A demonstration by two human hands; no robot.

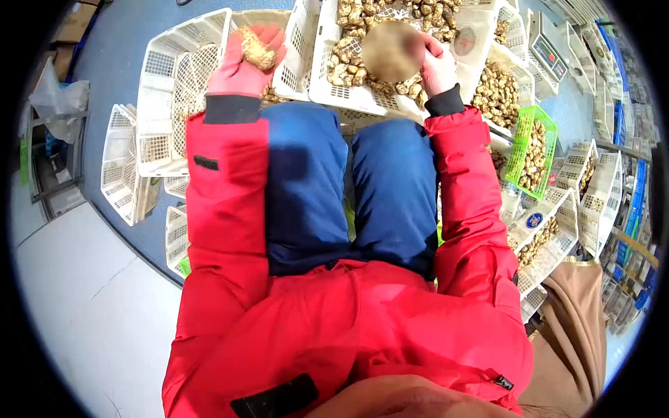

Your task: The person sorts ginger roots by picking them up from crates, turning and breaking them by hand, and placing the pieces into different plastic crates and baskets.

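My left hand (240,73), palm up and slightly blurred, holds a lumpy golden-brown mushroom-like piece (258,53) against its fingers. Below it is the rim of a white perforated basket (155,90). Over the front of a large white crate (362,99) filled with similar knobbly pieces (348,66) is my right hand (440,68). Its fingers curl inward, and a round blurred patch beside them covers whatever they grip. Both hands look pinkish, with dark cuffs at the wrists.
More pieces fill a white basket (496,90) and a bright green basket (535,150) on the right. Beyond them stands a digital scale (547,49). Several white baskets stand on the blue floor (125,70). Brown cloth (575,327) hangs at lower right.
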